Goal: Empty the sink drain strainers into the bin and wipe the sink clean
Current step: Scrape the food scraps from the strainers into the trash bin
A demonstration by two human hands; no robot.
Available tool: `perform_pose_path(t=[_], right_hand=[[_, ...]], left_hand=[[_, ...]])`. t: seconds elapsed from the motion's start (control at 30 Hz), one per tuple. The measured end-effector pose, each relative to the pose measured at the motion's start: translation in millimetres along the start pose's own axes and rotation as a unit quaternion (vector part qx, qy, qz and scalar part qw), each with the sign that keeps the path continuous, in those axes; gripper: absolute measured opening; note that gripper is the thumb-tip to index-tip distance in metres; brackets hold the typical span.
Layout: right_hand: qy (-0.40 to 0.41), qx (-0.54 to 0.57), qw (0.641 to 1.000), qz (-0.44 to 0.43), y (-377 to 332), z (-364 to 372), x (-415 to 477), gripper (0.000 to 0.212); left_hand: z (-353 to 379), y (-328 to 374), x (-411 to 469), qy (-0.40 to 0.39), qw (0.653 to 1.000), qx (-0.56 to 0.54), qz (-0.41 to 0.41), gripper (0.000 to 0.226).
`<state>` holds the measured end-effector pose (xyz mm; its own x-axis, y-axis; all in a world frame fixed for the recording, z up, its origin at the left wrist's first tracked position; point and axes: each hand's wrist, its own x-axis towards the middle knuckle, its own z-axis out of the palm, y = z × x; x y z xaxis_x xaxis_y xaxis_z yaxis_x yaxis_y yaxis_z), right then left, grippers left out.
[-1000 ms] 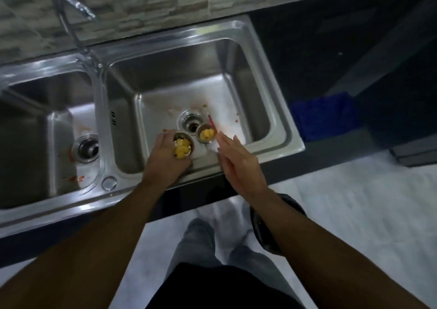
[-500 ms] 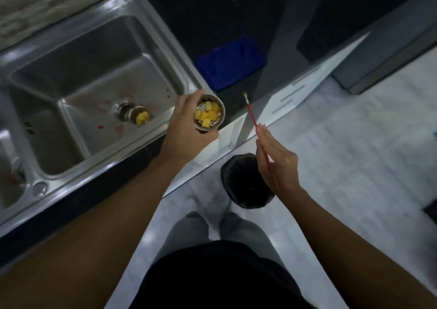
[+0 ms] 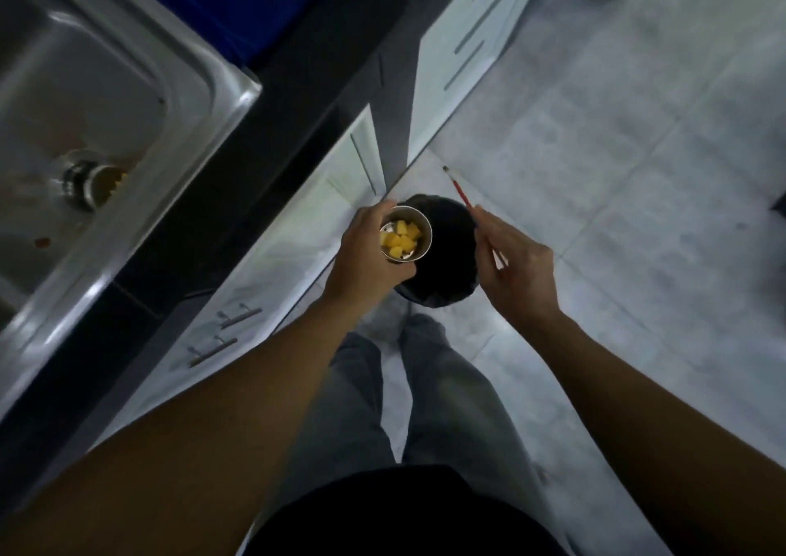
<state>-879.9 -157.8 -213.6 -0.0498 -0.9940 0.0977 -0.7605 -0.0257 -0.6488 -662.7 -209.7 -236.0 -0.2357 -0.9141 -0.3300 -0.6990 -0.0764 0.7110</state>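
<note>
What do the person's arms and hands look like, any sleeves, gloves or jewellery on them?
Both forearms are bare up to the frame edge, with no sleeves in view. The left hand and right hand wear no gloves, and no rings, watch or bracelet show. Lower down, a dark top and grey trousers are visible.

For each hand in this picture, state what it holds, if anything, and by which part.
The left hand grips the drain strainer around its metal side wall. The right hand pinches the thin red stick at its lower end.
</note>
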Motion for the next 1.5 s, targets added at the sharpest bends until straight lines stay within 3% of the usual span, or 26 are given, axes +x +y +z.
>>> perform_pose_path(t=[0.13,0.3,0.4,0.57,0.7,0.93,1.23,1.5], right_hand=[[0.072,0.069,0.990,0.103,13,20,2,0.021],[0.111,0.205,0.947,0.220,27,38,-6,0.018],[0.086,0.203,0.952,0.213,39,45,-17,0.018],[-0.024,0.182,0.971,0.151,59,63,-27,0.019],[-0.065,0.144,0.976,0.148,73,83,-27,0.016],[-0.052,0.143,0.968,0.197,98,104,-26,0.017],[-0.059,0.133,0.973,0.179,100,115,-30,0.019],[-0.018,0.129,0.958,0.254,111,120,-39,0.016]], left_hand=[[27,-34,20,-0.048,0.999,0.010,0.000,0.088],[60,-72,46,-0.081,0.996,0.034,0.027,0.085],[80,-87,56,-0.107,0.993,0.053,0.010,0.086],[102,-98,71,-0.116,0.992,0.052,-0.006,0.094],[115,-97,83,-0.133,0.989,0.069,-0.007,0.086],[128,-105,95,-0.144,0.984,0.100,-0.041,0.082],[147,-89,93,-0.183,0.977,0.107,-0.020,0.078],[146,-94,91,-0.193,0.973,0.125,-0.027,0.080]])
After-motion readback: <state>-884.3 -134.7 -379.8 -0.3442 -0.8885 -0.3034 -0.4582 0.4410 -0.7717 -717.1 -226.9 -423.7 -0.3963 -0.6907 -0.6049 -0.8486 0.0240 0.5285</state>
